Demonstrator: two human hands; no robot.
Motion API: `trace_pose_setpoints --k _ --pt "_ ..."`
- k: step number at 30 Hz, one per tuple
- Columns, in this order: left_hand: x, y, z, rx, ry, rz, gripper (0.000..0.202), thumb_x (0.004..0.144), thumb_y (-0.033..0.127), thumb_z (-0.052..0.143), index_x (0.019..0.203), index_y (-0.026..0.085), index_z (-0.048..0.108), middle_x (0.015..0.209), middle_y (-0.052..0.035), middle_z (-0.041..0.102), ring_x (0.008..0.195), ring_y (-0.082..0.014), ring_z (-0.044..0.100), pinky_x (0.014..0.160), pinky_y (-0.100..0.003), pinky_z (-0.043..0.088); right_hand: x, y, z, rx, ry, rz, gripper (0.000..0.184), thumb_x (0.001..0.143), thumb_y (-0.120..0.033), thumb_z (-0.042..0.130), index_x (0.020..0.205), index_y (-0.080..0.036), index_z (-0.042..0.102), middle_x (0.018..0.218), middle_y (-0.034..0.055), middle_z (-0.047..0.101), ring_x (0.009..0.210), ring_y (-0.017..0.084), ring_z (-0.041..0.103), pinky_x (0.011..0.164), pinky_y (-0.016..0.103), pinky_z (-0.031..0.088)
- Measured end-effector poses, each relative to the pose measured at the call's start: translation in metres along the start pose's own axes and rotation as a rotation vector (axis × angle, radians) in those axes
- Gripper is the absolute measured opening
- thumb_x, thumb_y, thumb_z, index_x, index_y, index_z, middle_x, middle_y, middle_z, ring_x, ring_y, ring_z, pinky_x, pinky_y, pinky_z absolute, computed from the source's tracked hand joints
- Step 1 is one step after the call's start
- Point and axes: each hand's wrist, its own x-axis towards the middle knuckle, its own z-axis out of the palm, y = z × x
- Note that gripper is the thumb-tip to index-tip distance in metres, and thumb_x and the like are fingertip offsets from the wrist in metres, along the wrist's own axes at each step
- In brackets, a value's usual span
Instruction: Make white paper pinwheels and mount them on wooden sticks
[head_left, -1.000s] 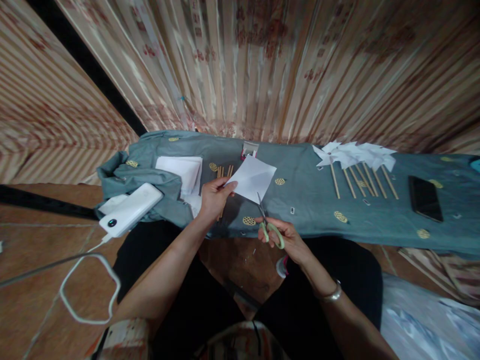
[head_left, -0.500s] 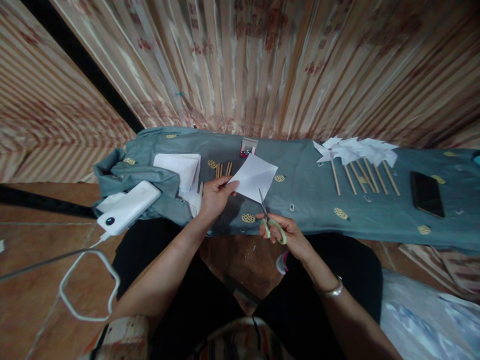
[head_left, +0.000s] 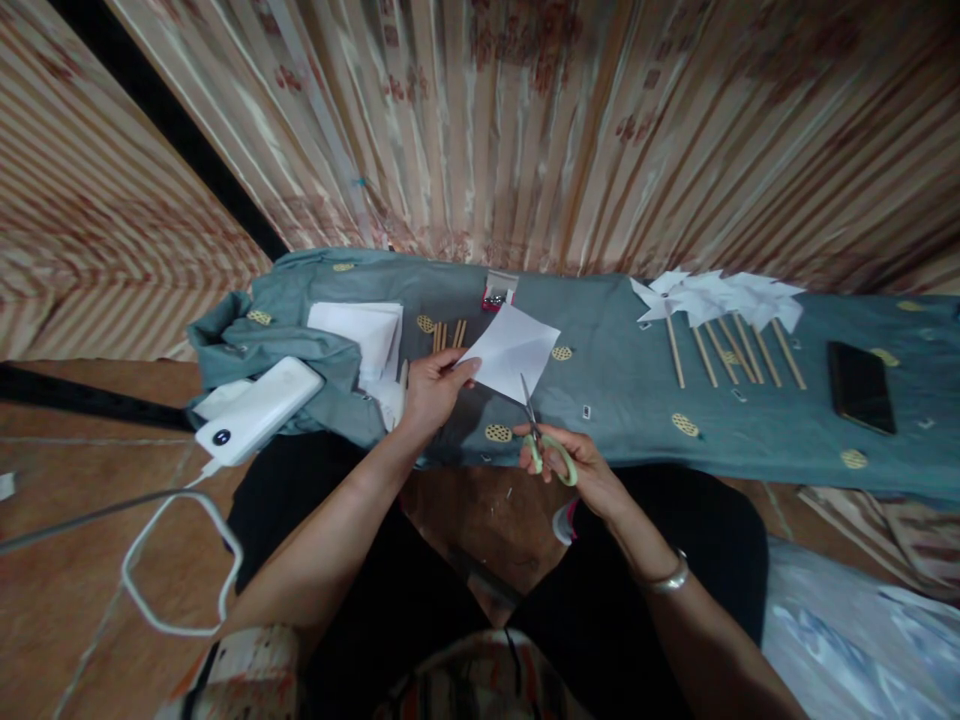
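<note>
A square of white paper [head_left: 511,345] is pinched at its left corner by my left hand [head_left: 437,388], the thumb lying on top. My right hand [head_left: 574,462] has its fingers through the pale green handles of a pair of scissors [head_left: 556,458]. The blades point up and lie at the lower corner of the paper. Just beyond the left hand are several short wooden sticks [head_left: 448,335], and a small red and white box [head_left: 497,292] of metal pins or similar small pieces stands behind the paper.
More white paper [head_left: 356,330] is stacked at the left on the green cloth [head_left: 615,370]. Several paper pinwheels [head_left: 720,300] on sticks lie to the right, near a black phone [head_left: 861,387]. A white device [head_left: 259,412] with a cable rests at the left edge. A pleated curtain [head_left: 480,130] hangs behind.
Both hands keep their hold on the paper and the scissors, in nearly the same place. The whole view has shifted very slightly.
</note>
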Motion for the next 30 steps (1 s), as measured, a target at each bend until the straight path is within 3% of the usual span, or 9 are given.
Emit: trace_pose_setpoints --k 17,30 --pt "0.0000 -0.0011 0.0001 0.001 -0.005 -0.006 0.027 0.059 0.041 0.079 0.071 0.018 0.073 0.063 0.0005 0.066 0.053 -0.0098 0.053 0.051 -0.023 0.047 -0.0002 0.0031 -0.0006 0.007 0.027 -0.002 0.049 0.075 -0.055 0.068 0.109 -0.020 0.069 0.073 0.0022 0.065 0.061 0.012 0.055 0.050 0.021 0.042" --pt "-0.0004 -0.0004 -0.0007 0.003 -0.008 -0.001 0.018 0.063 0.034 0.077 0.071 0.018 0.073 0.063 0.0008 0.066 0.052 -0.0095 0.054 0.051 -0.023 0.047 0.0004 0.0051 0.0012 0.032 0.068 0.018 0.040 0.074 -0.047 0.073 0.103 -0.019 0.072 0.065 0.0000 0.065 0.053 0.009 0.054 0.048 0.021 0.043"
